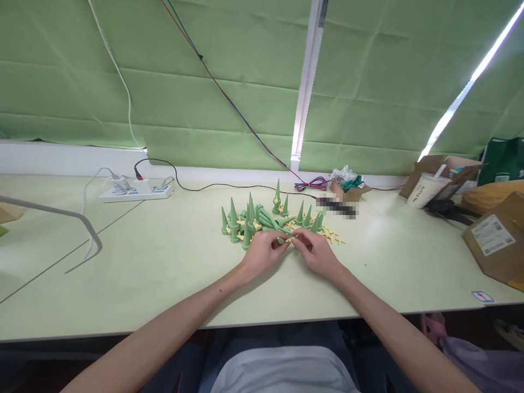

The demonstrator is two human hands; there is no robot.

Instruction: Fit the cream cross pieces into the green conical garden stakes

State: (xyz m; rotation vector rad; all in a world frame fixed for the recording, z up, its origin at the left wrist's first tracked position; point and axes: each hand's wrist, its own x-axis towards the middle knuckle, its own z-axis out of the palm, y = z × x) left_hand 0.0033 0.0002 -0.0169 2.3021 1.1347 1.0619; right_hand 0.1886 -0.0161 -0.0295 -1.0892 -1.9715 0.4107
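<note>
A cluster of green cone-shaped spikes (249,221) stands and lies on the pale green table (164,262), mixed with small yellow cross-shaped pieces (332,237). My left hand (264,252) grips one green cone (282,238) lying sideways at the near edge of the pile. My right hand (316,254) meets it fingertip to fingertip, pinching a small yellow piece (290,239) at the cone's end. Both forearms reach in from the bottom of the view.
A white power strip (137,191) with plugged cables lies at the back left. Small cardboard boxes (350,190), a drink cup (426,190) and a larger labelled box (497,240) sit at the right. A grey curved bar (77,224) crosses the left.
</note>
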